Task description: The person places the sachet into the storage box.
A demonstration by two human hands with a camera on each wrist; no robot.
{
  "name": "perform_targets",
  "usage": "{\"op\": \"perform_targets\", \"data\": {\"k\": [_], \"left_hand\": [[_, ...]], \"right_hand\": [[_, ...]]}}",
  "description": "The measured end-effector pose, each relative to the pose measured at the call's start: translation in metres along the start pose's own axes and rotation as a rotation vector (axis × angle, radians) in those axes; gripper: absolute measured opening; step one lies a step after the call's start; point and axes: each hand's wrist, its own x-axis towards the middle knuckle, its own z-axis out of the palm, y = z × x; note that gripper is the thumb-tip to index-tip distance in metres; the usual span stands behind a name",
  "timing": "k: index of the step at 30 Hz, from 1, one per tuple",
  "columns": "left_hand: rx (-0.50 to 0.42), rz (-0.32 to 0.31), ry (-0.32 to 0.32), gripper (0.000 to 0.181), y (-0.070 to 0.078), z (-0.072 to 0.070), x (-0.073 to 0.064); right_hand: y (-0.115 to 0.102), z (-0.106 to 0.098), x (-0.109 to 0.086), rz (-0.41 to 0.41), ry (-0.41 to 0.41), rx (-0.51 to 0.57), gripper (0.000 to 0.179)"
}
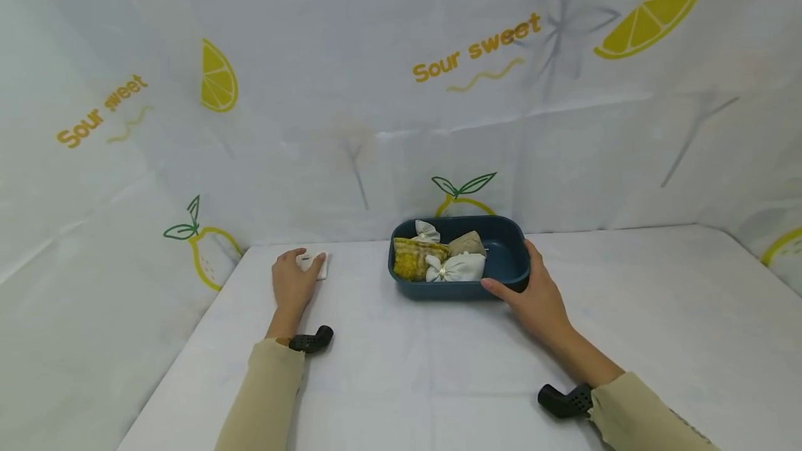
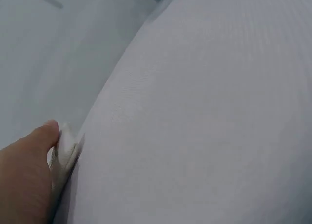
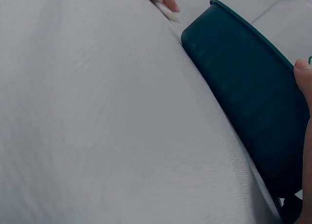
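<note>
At the back left of the table, my left hand (image 1: 293,284) pinches a small white cloth pouch (image 1: 322,271). The hand covers much of it; in the left wrist view the thumb (image 2: 45,135) lies against the pouch (image 2: 65,153). My right hand (image 1: 544,303) grips the right end of a dark blue-green rectangular box (image 1: 438,291), thumb at its front rim and fingers round the side. Inside the box lie a yellow patterned pouch (image 1: 410,260), a white tied pouch (image 1: 462,268), a beige pouch (image 1: 466,244) and another white pouch (image 1: 426,231) behind.
A white cloth (image 1: 388,360) covers the table. Directly behind the box hangs a white curtain (image 1: 351,131) printed with lemons and lettering. Each wrist wears a black camera mount, one on the left (image 1: 311,341) and one on the right (image 1: 565,401).
</note>
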Motion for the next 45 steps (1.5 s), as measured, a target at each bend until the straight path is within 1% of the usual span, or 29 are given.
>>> {"op": "perform_targets", "data": {"k": [3, 5, 8, 10, 13, 18, 23, 26, 31, 34, 38, 40, 43, 45], "left_hand": [[0.03, -0.01, -0.033, 0.074, 0.0, 0.001, 0.001], [0.065, -0.033, -0.061, 0.079, 0.001, 0.002, 0.001], [0.097, -0.065, -0.094, 0.081, 0.004, 0.002, -0.001], [0.105, -0.069, -0.109, 0.079, 0.006, 0.002, -0.002], [0.101, -0.038, -0.102, 0.072, 0.012, 0.003, -0.003], [0.084, 0.048, -0.04, 0.061, 0.019, 0.006, -0.005], [-0.011, 0.112, 0.003, 0.055, 0.018, 0.009, -0.005], [-0.098, 0.125, 0.02, 0.054, 0.017, 0.01, -0.005], [-0.279, 0.122, -0.003, 0.057, 0.016, 0.011, -0.005], [-0.341, 0.111, -0.022, 0.055, 0.018, 0.01, -0.006], [-0.426, 0.101, -0.03, 0.047, 0.025, 0.008, -0.01], [-0.472, 0.097, -0.037, 0.045, 0.032, 0.006, -0.012], [-0.514, 0.085, -0.061, 0.042, 0.042, 0.004, -0.017], [-0.519, 0.086, -0.075, 0.04, 0.049, 0.003, -0.02]], "right_hand": [[0.0, -0.001, 0.0, 0.005, -0.002, -0.002, 0.113], [-0.001, -0.001, -0.001, 0.009, -0.009, -0.001, 0.113], [-0.001, -0.001, -0.001, 0.009, -0.016, -0.001, 0.113], [-0.001, -0.001, -0.002, 0.007, -0.018, 0.004, 0.113], [-0.001, -0.002, -0.001, 0.004, -0.015, 0.009, 0.113], [-0.002, -0.002, 0.001, 0.003, -0.012, 0.002, 0.113], [-0.001, -0.002, 0.001, 0.008, -0.012, -0.001, 0.113], [-0.001, -0.002, 0.001, 0.005, -0.011, 0.002, 0.112], [0.0, -0.001, 0.001, 0.002, -0.015, 0.011, 0.112], [0.0, -0.001, 0.001, 0.002, -0.015, 0.012, 0.112], [0.0, 0.0, 0.001, -0.001, -0.01, 0.015, 0.112], [0.0, -0.001, 0.001, -0.003, -0.008, 0.018, 0.112], [0.0, -0.001, 0.001, -0.002, -0.008, 0.021, 0.112], [0.0, -0.001, 0.001, -0.003, -0.009, 0.022, 0.112]]}}
